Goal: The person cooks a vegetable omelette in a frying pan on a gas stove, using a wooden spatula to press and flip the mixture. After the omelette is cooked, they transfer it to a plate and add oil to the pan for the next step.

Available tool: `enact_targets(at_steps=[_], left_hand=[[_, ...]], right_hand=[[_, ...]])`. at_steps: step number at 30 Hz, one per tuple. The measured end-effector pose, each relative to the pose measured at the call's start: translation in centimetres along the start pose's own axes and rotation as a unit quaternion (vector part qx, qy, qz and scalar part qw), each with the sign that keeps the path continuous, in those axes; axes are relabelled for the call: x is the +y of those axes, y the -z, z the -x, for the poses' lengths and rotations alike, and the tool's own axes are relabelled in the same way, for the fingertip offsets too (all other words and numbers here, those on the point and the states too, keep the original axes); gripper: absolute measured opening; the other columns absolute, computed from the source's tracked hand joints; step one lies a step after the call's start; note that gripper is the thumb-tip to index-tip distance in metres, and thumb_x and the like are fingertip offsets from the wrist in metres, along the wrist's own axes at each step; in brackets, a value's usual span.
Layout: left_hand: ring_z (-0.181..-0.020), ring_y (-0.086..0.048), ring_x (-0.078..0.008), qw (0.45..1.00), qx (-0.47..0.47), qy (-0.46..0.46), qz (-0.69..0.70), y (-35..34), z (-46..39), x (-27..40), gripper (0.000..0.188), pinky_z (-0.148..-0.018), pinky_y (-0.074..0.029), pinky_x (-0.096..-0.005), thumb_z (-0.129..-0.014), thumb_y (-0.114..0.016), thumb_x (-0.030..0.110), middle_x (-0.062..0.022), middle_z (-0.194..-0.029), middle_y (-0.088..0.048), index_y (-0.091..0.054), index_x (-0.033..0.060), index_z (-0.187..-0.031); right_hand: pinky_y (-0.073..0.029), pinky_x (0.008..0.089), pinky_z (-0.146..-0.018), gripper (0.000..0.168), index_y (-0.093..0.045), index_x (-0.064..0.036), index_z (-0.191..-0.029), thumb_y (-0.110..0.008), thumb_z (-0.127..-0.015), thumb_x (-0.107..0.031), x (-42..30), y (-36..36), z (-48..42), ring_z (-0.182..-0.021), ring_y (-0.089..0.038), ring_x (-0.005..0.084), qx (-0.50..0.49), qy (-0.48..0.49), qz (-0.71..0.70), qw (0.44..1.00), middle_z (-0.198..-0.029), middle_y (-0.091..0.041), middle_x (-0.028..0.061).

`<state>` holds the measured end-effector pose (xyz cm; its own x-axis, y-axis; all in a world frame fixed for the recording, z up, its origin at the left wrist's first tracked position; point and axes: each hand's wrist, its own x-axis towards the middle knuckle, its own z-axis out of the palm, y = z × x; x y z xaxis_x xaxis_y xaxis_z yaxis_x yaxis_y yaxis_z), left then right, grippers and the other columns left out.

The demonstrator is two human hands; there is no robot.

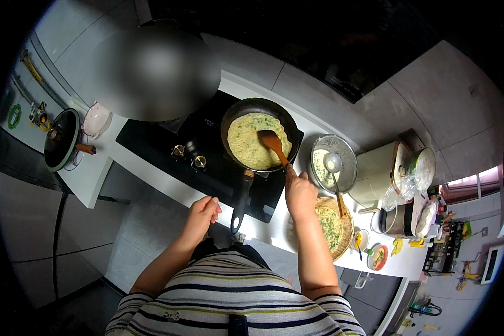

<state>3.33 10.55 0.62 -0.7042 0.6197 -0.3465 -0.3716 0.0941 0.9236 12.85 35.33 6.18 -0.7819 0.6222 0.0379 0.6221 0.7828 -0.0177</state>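
Observation:
My right hand (301,193) grips the handle of a wooden spatula (272,142). The spatula's blade rests on a pale pancake (245,140) flecked with green, which lies in a black frying pan (258,106). The pan sits on the right part of a black glass gas hob (159,145), its dark handle pointing toward me. Left of that handle and apart from it, my left hand (202,213) hovers with fingers curled and nothing visible in them.
Right of the hob, a metal bowl (348,157) holds green-flecked batter and a ladle (332,163). A wicker basket (347,243) carries cooked pancakes. Small bowls (362,238) and appliances (371,176) stand beyond. At left are a glass lid (63,138) and white bowl (96,119); a blurred round shape (155,71) covers the upper left.

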Motion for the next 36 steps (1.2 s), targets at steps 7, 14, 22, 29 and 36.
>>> enact_targets(at_steps=[7, 14, 22, 29, 36], left_hand=[[-0.058, -0.045, -0.007, 1.0, 0.001, 0.007, 0.003, -0.3, 0.1, 0.3, 0.032, -0.054, -0.037, -0.0222, -0.098, -0.048, 0.023, 0.0001, -0.066, -0.052, -0.055, 0.0039, -0.073], [-0.058, -0.045, -0.007, 1.0, 0.004, 0.012, 0.01, -0.2, 0.3, 0.2, 0.032, -0.054, -0.037, -0.0223, -0.098, -0.049, 0.023, 0.0002, -0.065, -0.052, -0.056, 0.0041, -0.073], [-0.057, -0.046, -0.0071, 1.0, 0.006, 0.0, 0.002, 0.1, 0.3, -0.3, 0.033, -0.054, -0.037, -0.0223, -0.098, -0.048, 0.024, 0.0001, -0.064, -0.051, -0.056, 0.0041, -0.073], [-0.057, -0.046, -0.0073, 1.0, 0.003, -0.004, -0.003, -0.1, 0.4, -0.1, 0.033, -0.054, -0.037, -0.0224, -0.098, -0.047, 0.024, 0.0003, -0.063, -0.051, -0.057, 0.0042, -0.073], [-0.059, -0.047, -0.0074, 1.0, 0.004, 0.0, -0.006, -0.1, 0.5, 0.0, 0.033, -0.054, -0.038, -0.0225, -0.098, -0.048, 0.024, -0.0002, -0.065, -0.053, -0.057, 0.0042, -0.073]], right_hand=[[-0.053, 0.0453, -0.059, 0.029, -0.062, -0.021, -0.12, -0.05, -0.094, -0.025, 0.3, -0.5, -0.2, -0.066, -0.065, 0.0348, 0.024, -0.013, -0.019, 0.999, -0.083, -0.063, 0.0157], [-0.054, 0.044, -0.061, 0.034, -0.058, -0.02, -0.125, -0.047, -0.093, -0.018, 1.4, -0.7, -0.7, -0.069, -0.067, 0.0341, 0.001, -0.019, -0.017, 1.0, -0.087, -0.062, 0.0157], [-0.053, 0.0451, -0.062, 0.032, -0.06, -0.02, -0.123, -0.046, -0.094, -0.02, 1.0, -0.1, -0.4, -0.069, -0.066, 0.0354, 0.01, -0.031, -0.031, 0.999, -0.086, -0.062, 0.0165], [-0.053, 0.0453, -0.064, 0.03, -0.061, -0.018, -0.121, -0.046, -0.095, -0.023, 1.7, -1.5, -1.2, -0.071, -0.066, 0.0363, 0.016, -0.049, -0.057, 0.997, -0.085, -0.063, 0.0183], [-0.054, 0.0452, -0.064, 0.032, -0.06, -0.017, -0.123, -0.047, -0.093, -0.019, 1.6, -1.5, -1.0, -0.073, -0.066, 0.0358, 0.011, -0.044, -0.056, 0.997, -0.087, -0.062, 0.0179]])
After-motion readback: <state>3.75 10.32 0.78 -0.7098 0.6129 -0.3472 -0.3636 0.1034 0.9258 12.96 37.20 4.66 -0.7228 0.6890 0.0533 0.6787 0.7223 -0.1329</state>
